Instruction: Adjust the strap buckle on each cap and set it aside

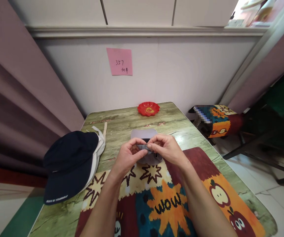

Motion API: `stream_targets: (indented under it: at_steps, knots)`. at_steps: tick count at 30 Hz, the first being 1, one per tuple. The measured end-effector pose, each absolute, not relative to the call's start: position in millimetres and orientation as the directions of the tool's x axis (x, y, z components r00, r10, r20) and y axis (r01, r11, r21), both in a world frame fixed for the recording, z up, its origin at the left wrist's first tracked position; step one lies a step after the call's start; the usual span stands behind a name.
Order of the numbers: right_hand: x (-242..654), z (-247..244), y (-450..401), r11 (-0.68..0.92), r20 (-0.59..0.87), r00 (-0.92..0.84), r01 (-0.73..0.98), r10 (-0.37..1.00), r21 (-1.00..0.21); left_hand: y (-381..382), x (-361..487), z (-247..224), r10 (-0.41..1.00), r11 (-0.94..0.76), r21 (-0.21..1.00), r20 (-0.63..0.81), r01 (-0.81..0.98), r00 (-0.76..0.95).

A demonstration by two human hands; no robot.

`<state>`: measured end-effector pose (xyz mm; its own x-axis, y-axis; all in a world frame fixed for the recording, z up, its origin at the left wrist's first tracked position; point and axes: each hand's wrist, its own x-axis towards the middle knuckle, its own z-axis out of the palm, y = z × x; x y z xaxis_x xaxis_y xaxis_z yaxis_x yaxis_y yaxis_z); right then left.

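Note:
A grey cap (pixel 144 133) is at the middle of the table, where the colourful mat begins. My left hand (pixel 131 153) pinches the cap's narrow strap from the left, thumb and fingers together. From the right, my right hand (pixel 166 148) pinches the same strap, its fingertips almost meeting those of the left. Both hands hide part of the cap. A dark navy cap (pixel 70 161) lies at the table's left edge, with white caps (pixel 101 148) partly showing beneath it.
A red scalloped dish (pixel 148 109) stands at the table's (pixel 122 123) far edge. The patterned mat (pixel 154 197) lies under my forearms. At the right is a stool (pixel 220 121) with a similar cover. A pink note (pixel 119 62) is on the wall.

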<state>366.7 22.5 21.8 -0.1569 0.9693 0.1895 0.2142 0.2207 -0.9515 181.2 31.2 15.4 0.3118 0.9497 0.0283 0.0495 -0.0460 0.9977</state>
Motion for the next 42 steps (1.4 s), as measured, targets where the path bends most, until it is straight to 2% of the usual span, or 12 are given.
stream_targets:
  at_steps: [8, 14, 16, 21, 24, 30, 35, 39, 40, 42]
  knots:
    - [365, 22, 22, 0.279, 0.259, -0.108, 0.280, 0.960, -0.918, 31, 181, 17, 0.950, -0.045, 0.999, 0.035, 0.025, 0.311]
    - [354, 19, 23, 0.196, 0.190, -0.061, 0.121, 0.980, -0.973, 31, 181, 15, 0.954, -0.048, 0.998, 0.037, 0.029, 0.299]
    - [353, 20, 22, 0.197, 0.191, -0.066, 0.117, 0.979, -0.973, 32, 180, 15, 0.955, -0.044, 0.999, 0.033, 0.028, 0.294]
    - [364, 24, 23, 0.304, 0.261, -0.184, 0.267, 0.948, -0.915, 33, 178, 15, 0.966, -0.020, 0.999, 0.026, -0.029, 0.256]
    - [365, 20, 24, 0.350, 0.286, -0.241, 0.293, 0.928, -0.890, 35, 177, 14, 0.964, -0.006, 0.998, 0.022, -0.062, 0.265]
    - [354, 12, 26, 0.386, 0.358, -0.146, 0.342, 0.922, -0.857, 37, 176, 13, 0.970, 0.002, 0.992, 0.029, -0.125, 0.241]
    - [353, 12, 25, 0.437, 0.442, -0.090, 0.422, 0.892, -0.795, 34, 177, 17, 0.984, -0.052, 0.998, 0.058, -0.040, 0.167]
    - [352, 13, 25, 0.452, 0.472, -0.079, 0.459, 0.878, -0.765, 32, 177, 21, 0.970, -0.243, 0.962, 0.239, 0.122, 0.052]
    - [352, 13, 24, 0.452, 0.475, -0.075, 0.461, 0.877, -0.763, 32, 177, 21, 0.969, -0.246, 0.961, 0.242, 0.130, 0.041]
    - [351, 15, 24, 0.453, 0.475, -0.071, 0.456, 0.877, -0.766, 32, 176, 21, 0.988, -0.153, 0.985, 0.150, 0.076, 0.043]
